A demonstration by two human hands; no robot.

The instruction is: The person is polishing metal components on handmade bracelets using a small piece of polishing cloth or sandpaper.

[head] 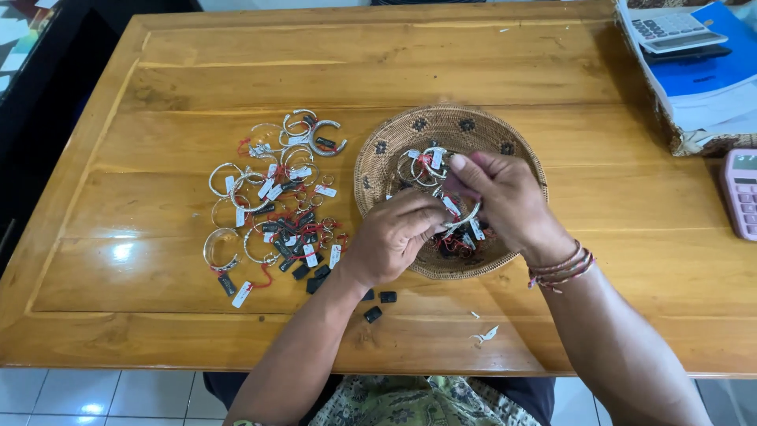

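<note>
Silver bangles (268, 197), tagged, mostly laid out on table (158, 284); fewer remain in woven basket (378, 150). Left hand (390, 237) and right hand (501, 197) together pinch one bangle (465, 214) over basket.

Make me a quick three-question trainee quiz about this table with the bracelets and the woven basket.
1. True or false: both hands are over the woven basket.
2. The loose pile of tagged bracelets lies on which side of the basket: A left, B right, C behind?
3. What sits at the table's right edge, near the right hand's side?

Key: 1 true, the left hand and right hand meet there on a silver bracelet. 2 A. 3 A pink calculator.
</note>
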